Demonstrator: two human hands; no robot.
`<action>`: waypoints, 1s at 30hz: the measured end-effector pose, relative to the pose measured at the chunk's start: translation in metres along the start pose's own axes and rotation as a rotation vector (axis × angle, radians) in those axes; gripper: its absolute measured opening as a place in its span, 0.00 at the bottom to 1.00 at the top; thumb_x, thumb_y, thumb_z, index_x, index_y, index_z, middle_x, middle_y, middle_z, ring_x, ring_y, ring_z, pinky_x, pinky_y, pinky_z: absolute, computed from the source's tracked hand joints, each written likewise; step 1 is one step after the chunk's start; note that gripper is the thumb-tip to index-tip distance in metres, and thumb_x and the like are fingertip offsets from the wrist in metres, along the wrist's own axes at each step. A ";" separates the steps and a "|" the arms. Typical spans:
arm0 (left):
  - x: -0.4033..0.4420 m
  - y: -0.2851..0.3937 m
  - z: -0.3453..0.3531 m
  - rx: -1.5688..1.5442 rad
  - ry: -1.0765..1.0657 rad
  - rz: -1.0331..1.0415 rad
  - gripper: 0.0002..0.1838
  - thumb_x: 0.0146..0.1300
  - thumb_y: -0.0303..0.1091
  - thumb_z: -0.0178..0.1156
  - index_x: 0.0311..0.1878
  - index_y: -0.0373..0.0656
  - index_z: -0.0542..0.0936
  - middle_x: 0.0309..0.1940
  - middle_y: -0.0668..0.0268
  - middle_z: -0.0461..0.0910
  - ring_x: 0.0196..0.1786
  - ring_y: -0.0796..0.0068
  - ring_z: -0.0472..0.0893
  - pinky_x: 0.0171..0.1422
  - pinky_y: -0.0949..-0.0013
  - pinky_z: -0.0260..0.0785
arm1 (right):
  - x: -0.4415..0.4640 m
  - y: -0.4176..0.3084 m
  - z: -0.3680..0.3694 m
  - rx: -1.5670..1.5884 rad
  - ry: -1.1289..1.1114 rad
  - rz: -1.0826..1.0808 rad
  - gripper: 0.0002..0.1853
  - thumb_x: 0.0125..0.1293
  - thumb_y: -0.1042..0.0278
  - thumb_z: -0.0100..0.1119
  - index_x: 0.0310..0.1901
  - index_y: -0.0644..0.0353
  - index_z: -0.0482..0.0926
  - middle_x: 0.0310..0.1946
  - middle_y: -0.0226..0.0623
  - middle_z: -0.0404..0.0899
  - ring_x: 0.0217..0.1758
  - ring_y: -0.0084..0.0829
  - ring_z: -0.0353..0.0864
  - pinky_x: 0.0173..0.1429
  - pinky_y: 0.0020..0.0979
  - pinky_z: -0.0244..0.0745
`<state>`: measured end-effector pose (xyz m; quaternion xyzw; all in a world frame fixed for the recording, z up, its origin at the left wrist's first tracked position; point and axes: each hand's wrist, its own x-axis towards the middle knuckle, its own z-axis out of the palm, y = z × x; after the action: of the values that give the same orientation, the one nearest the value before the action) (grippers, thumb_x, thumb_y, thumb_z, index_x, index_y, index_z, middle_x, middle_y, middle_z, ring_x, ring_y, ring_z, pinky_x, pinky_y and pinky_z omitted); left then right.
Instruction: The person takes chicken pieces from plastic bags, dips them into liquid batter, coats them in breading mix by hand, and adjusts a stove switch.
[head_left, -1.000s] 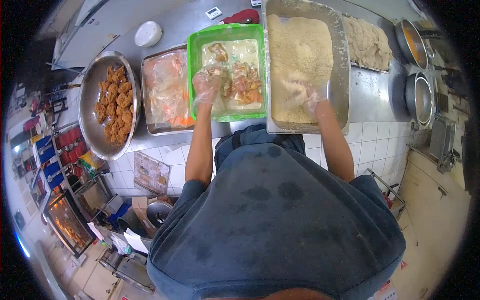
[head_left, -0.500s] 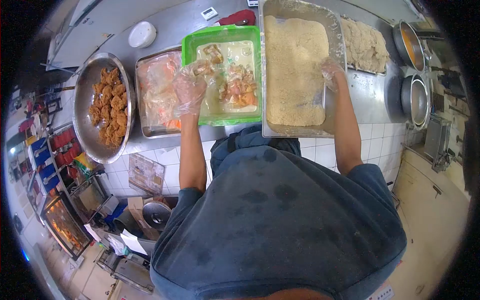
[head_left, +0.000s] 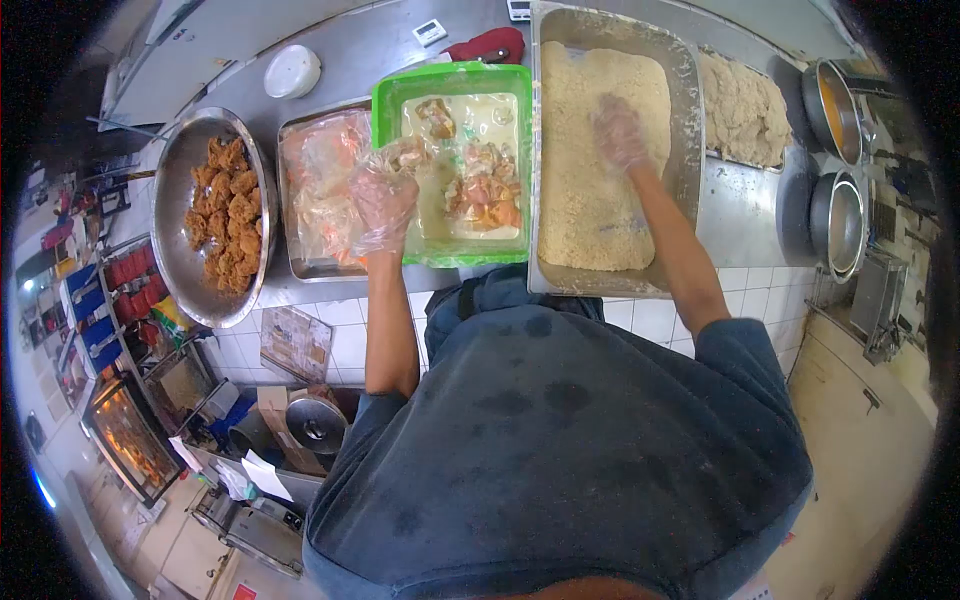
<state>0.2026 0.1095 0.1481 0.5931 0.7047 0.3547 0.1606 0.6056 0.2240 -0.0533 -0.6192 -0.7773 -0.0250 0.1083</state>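
My left hand (head_left: pixel 384 200), in a clear plastic glove, is closed around a batter-wet piece of raw chicken (head_left: pixel 407 154) at the left rim of a green tray (head_left: pixel 382 110). Milky batter (head_left: pixel 432 205) fills that tray, with more raw chicken pieces (head_left: pixel 485 198) lying in it. Over on the right, my gloved right hand (head_left: pixel 621 135) is at the surface of the pale flour (head_left: pixel 590 200) in a deep metal pan (head_left: pixel 684 140). Its fingers are blurred by motion and partly lost against the flour.
Left of the green tray is a metal tray (head_left: pixel 300 262) with plastic-covered contents, then a steel bowl (head_left: pixel 172 235) of fried chicken (head_left: pixel 228 215). A tray of pale clumpy coating (head_left: pixel 745 110) and metal bowls (head_left: pixel 838 225) stand right. A white tub (head_left: pixel 292 72) sits behind.
My right hand has moved left from the pan's right side to the middle of the flour. My left hand still holds the chicken piece. The view has shifted slightly.
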 end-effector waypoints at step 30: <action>-0.011 -0.012 0.010 0.046 -0.150 -0.208 0.12 0.47 0.24 0.60 0.37 0.40 0.84 0.25 0.59 0.81 0.25 0.66 0.79 0.32 0.65 0.71 | -0.009 -0.048 -0.010 -0.141 -0.124 0.317 0.34 0.71 0.42 0.41 0.75 0.43 0.54 0.77 0.40 0.48 0.80 0.45 0.45 0.78 0.54 0.38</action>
<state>0.2030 0.1016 0.1307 0.5453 0.7563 0.2743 0.2352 0.5626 0.2023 -0.0411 -0.7404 -0.6715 -0.0240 0.0190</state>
